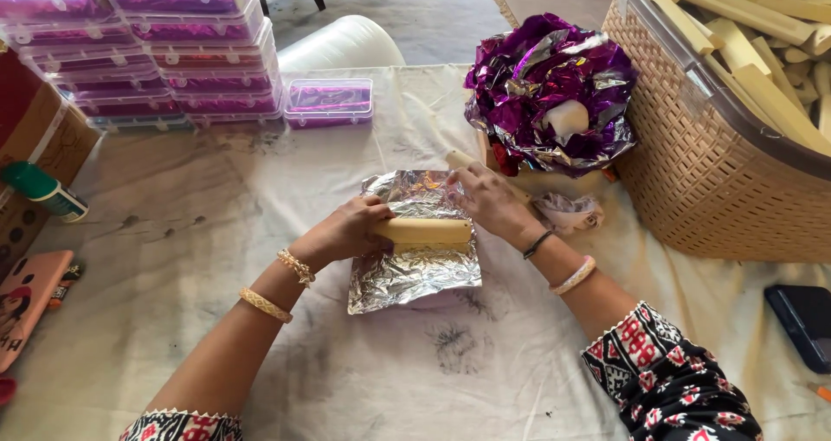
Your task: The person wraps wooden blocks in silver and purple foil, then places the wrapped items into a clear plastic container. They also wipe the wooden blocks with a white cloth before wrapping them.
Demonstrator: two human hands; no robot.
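A pale yellow stick-shaped bar (pixel 430 232) lies across a crinkled sheet of silver foil (pixel 407 272) on the cloth-covered table. My left hand (pixel 346 230) holds the bar's left end. My right hand (pixel 486 200) rests at the bar's right end and touches the foil's far edge. Both wrists carry bangles. A second pale bar (pixel 457 159) pokes out just beyond my right hand.
A heap of purple foil sheets (pixel 554 90) with a white lump sits behind the foil. A woven basket (pixel 718 155) full of pale bars stands at right. Stacked clear boxes with purple contents (pixel 173 47) stand at back left. A dark case (pixel 801 320) lies at right.
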